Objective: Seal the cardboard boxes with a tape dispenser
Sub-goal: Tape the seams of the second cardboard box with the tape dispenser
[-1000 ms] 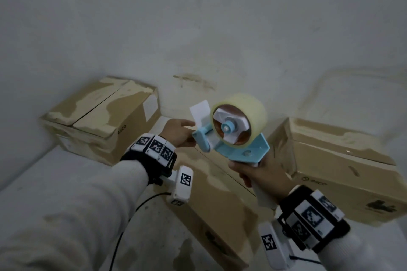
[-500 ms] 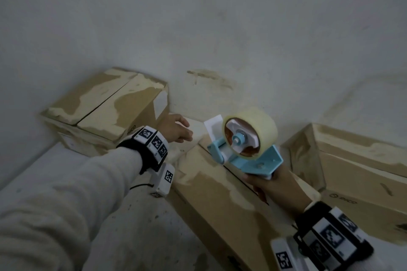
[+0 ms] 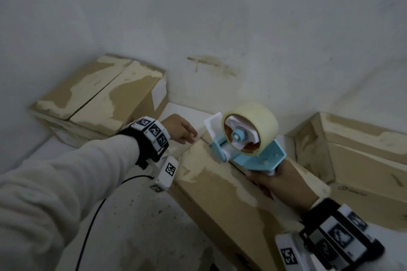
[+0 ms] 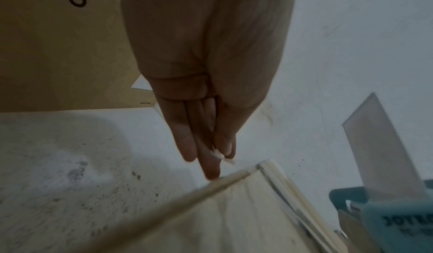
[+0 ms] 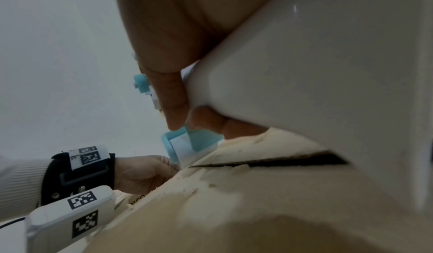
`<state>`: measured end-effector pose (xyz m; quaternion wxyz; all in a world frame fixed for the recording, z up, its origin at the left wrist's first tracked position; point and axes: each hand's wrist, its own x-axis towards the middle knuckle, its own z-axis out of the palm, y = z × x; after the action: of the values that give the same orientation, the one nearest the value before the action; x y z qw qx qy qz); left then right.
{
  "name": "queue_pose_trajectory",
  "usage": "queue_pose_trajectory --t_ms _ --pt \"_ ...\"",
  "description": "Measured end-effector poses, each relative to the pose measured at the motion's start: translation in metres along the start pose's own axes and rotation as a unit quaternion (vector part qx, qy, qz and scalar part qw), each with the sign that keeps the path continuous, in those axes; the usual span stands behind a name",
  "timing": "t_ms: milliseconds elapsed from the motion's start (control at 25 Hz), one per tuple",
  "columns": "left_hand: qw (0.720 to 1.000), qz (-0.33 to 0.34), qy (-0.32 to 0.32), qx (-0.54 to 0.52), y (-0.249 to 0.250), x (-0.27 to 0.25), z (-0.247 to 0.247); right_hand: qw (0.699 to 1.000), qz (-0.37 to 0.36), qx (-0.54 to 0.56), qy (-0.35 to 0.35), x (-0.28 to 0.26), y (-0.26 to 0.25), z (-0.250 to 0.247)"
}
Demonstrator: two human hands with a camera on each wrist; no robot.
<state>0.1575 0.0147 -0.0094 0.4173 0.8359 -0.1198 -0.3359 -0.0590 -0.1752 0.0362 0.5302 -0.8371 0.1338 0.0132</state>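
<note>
My right hand (image 3: 282, 182) grips the white handle (image 5: 328, 71) of the blue tape dispenser (image 3: 259, 158), which carries a pale tape roll (image 3: 259, 116). The dispenser's front sits just above the far end of the middle cardboard box (image 3: 220, 200), over its open top seam (image 5: 269, 163). My left hand (image 3: 179, 127) reaches to that far end, left of the dispenser. In the left wrist view its fingers (image 4: 187, 146) are straight and the thumb pinches a thin pale tape end (image 4: 225, 158) against them. One fingertip touches the box edge (image 4: 225, 181).
A second cardboard box (image 3: 99, 94) stands at the back left against the grey wall (image 3: 198, 17). A third box (image 3: 363, 160) lies to the right. The boxes rest on a speckled white surface (image 3: 143, 215). A black cable (image 3: 92, 226) hangs from my left wrist.
Both hands have dropped forward toward the middle box. The dispenser came down to the box's far end. My left hand drew away from the dispenser's front, to the left.
</note>
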Motion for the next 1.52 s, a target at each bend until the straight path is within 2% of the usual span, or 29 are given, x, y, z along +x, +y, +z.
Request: queue_pose_trajectory --t_ms 160,280,360,440,560,640,800,960,1120,1320,1440,1520 --pt "0.995 -0.061 -0.073 0.017 -0.001 -0.006 0.005 1.0 0.009 -0.001 0.005 0.002 0.002 0.002" --pt "0.987 -0.107 -0.099 0.067 -0.001 -0.024 0.007 1.0 0.022 0.01 0.008 0.002 0.005 0.004" --pt "0.981 -0.067 -0.09 0.159 -0.002 -0.034 0.014 1.0 0.027 0.004 0.015 0.002 0.007 0.005" --pt "0.973 0.015 -0.051 0.224 -0.001 -0.043 0.027 0.999 0.031 0.001 0.021 0.004 0.01 0.004" --pt "0.97 0.159 -0.018 0.181 -0.003 -0.046 0.049 0.999 0.04 -0.014 0.013 0.004 0.008 0.001" --pt "0.96 0.188 0.005 0.205 -0.011 -0.044 0.062 0.998 0.042 -0.055 -0.006 0.004 0.004 -0.001" --pt "0.946 0.133 0.097 0.279 -0.016 -0.046 0.076 0.996 0.053 -0.062 -0.048 0.014 0.004 -0.006" --pt "0.942 0.089 0.11 0.304 -0.013 -0.048 0.078 0.994 0.07 -0.071 -0.051 0.018 0.009 -0.007" --pt "0.94 0.069 0.12 0.311 -0.014 -0.047 0.077 0.992 0.048 -0.094 -0.069 -0.011 0.021 -0.029" --pt "0.935 0.051 0.136 0.322 -0.011 -0.05 0.079 0.998 0.053 -0.003 -0.026 -0.081 0.063 -0.062" --pt "0.931 0.05 0.133 0.336 -0.012 -0.05 0.08 1.0 0.011 -0.009 -0.014 -0.093 0.079 -0.061" --pt "0.918 0.03 0.151 0.366 -0.009 -0.049 0.08 1.0 0.006 -0.029 0.009 -0.088 0.087 -0.059"
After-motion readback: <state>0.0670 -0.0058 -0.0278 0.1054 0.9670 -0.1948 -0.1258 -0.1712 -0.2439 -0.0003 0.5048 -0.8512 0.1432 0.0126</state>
